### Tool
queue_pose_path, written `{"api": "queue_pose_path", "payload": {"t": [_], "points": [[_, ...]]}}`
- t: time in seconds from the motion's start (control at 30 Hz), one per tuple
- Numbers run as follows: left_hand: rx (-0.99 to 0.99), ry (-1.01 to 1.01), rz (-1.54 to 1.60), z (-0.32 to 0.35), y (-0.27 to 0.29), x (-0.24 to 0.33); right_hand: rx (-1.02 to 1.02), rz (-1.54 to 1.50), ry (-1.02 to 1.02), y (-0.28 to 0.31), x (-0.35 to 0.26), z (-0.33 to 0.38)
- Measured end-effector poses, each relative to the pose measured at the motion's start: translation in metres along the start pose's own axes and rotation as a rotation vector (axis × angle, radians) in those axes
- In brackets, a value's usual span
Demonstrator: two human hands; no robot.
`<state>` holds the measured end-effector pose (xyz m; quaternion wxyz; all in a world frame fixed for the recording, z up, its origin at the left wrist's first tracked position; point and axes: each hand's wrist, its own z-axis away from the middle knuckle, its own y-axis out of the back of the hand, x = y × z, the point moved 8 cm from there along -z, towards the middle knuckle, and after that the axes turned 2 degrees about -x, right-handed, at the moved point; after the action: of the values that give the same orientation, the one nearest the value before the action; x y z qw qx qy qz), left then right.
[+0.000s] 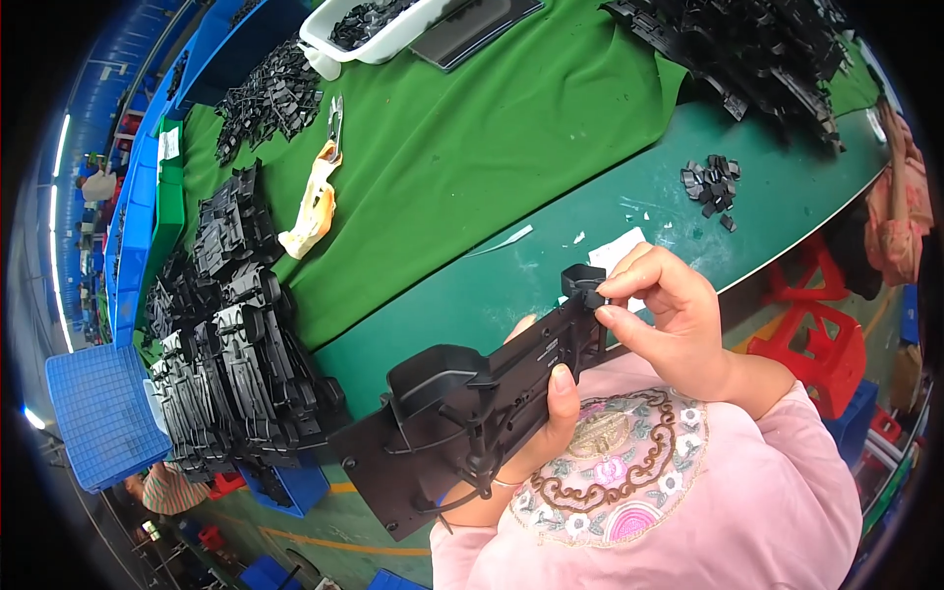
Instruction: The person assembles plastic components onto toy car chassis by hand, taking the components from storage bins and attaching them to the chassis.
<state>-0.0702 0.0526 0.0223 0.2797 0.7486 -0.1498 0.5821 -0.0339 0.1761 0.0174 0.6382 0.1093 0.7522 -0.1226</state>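
A long black plastic panel (393, 482) with a raised cup-shaped housing is held tilted in front of my body. My left hand (544, 435) is wrapped round its middle, thumb on the near face and a fingertip showing over the far edge. At the panel's upper right end, my right hand (678, 320) pinches a small dark piece (594, 299) between thumb and forefinger, against a small box-like part of the panel. The fingers partly hide that piece, so its exact kind is unclear. Behind this hand a white paper (617, 250) lies on the table.
Stacks of similar black parts (246, 364) stand at the left. Wire cutters with wrapped handles (317, 202) lie on green cloth (492, 128). Small black pieces (710, 184) lie at the right, below a heap of black parts (737, 49). A white tub (379, 41) stands at the back.
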Motion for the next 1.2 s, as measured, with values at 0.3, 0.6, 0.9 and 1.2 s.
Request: {"api": "queue_pose_path", "payload": {"t": [0.3, 0.6, 0.9, 1.2], "points": [[0.001, 0.031, 0.048, 0.0, 0.0, -0.002, 0.009, 0.179, 0.084, -0.001, -0.005, -0.003], [-0.119, 0.002, -0.202, 0.005, -0.003, -0.006, -0.068, 0.251, 0.099, -0.003, -0.008, -0.005], [0.344, 0.085, 0.238, 0.026, 0.022, -0.029, 0.129, 0.578, -0.046, 0.085, -0.008, -0.023], [0.488, 0.218, 0.377, 0.034, 0.029, -0.047, 0.124, 1.04, -0.159, 0.122, 0.032, -0.039]]}}
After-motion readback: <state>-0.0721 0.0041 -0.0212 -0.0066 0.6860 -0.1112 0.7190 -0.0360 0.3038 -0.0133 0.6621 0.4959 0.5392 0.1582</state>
